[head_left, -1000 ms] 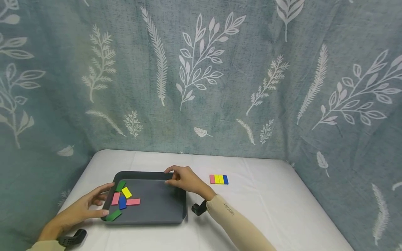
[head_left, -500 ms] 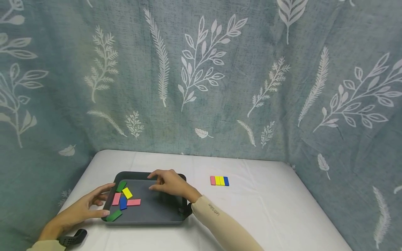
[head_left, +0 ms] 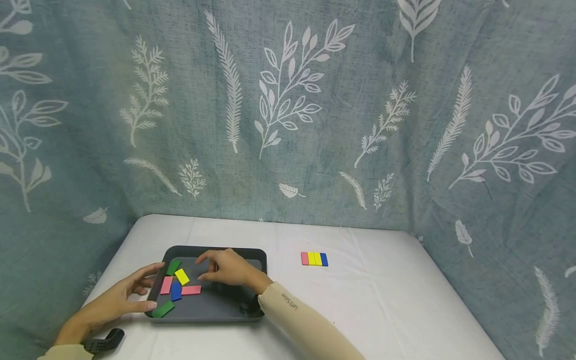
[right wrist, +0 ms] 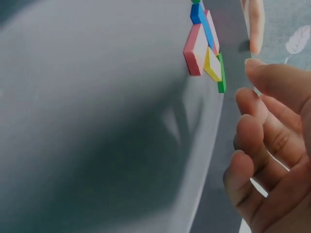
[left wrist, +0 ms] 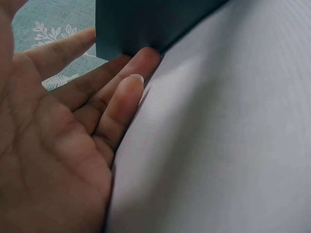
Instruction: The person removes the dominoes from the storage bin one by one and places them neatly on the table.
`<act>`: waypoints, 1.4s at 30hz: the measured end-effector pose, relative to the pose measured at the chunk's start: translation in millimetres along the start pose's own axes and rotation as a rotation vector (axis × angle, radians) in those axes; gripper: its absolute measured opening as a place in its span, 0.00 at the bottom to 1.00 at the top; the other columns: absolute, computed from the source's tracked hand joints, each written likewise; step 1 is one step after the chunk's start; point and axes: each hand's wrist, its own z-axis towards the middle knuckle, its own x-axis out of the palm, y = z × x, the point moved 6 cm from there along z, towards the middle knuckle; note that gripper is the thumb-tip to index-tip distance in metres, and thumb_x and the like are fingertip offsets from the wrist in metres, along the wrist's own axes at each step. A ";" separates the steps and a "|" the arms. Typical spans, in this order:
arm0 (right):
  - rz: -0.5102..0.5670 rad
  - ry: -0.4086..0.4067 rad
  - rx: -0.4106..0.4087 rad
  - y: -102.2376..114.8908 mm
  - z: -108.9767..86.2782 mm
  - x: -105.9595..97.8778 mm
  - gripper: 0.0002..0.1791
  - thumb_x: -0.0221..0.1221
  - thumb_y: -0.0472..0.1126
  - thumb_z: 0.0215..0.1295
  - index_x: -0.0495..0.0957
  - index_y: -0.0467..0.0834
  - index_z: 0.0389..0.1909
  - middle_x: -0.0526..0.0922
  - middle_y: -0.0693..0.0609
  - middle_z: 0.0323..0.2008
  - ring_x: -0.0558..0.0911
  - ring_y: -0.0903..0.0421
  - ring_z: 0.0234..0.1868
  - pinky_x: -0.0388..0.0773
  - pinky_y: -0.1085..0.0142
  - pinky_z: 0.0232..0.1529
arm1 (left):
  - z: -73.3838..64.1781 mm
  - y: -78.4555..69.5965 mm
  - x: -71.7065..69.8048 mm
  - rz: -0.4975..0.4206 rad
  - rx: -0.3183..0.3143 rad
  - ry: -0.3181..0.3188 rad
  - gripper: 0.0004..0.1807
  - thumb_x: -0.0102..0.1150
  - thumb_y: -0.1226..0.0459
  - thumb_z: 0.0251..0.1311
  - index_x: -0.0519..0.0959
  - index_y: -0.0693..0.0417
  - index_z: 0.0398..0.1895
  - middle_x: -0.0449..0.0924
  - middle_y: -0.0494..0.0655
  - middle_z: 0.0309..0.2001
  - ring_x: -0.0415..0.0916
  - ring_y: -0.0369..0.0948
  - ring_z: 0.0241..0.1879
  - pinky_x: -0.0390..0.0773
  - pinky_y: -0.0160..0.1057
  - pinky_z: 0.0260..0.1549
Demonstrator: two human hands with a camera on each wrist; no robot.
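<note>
A dark grey tray (head_left: 225, 318) lies on the table, with several small coloured blocks at its left end. My left hand (head_left: 118, 295) rests against the tray's left side, thumb and index fingertip at the rim. In the left wrist view its other fingers bend loosely by the tray wall. Over the tray hovers my right hand (head_left: 229, 268), fingers loosely bent and nothing between them. Nearest to it are a yellow block (head_left: 182, 276) and a pink block (head_left: 191, 290). Beside these lie a blue block (head_left: 176, 290), another pink block (head_left: 166, 285) and two green blocks (head_left: 163, 309).
Right of the tray, a flat row (head_left: 314, 258) of pink, yellow and blue blocks lies side by side on the white tablecloth (head_left: 382, 300). A patterned curtain (head_left: 288, 125) hangs behind and along both sides of the table.
My right hand has moved left from the tray's far right rim to over its middle, close to the blocks. The left hand stays at the tray's left side.
</note>
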 end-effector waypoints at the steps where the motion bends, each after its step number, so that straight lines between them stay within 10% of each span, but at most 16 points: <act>1: 0.005 0.006 0.002 1.0 1.2 1.3 0.24 0.67 0.49 0.69 0.79 0.47 0.63 0.79 0.66 0.27 0.76 0.72 0.25 0.73 0.78 0.31 | -0.2 0.0 -0.3 0.000 0.001 0.000 0.52 0.72 0.57 0.62 0.49 0.51 0.82 0.60 0.64 0.73 0.66 0.55 0.62 0.68 0.61 0.55; 42: 0.029 0.091 0.035 -4.1 38.3 36.8 0.24 0.68 0.48 0.68 0.79 0.51 0.65 0.80 0.64 0.24 0.76 0.69 0.22 0.71 0.76 0.26 | 1.8 3.9 -2.9 0.003 -0.009 -0.005 0.51 0.72 0.56 0.62 0.50 0.48 0.82 0.59 0.63 0.74 0.64 0.58 0.65 0.69 0.64 0.54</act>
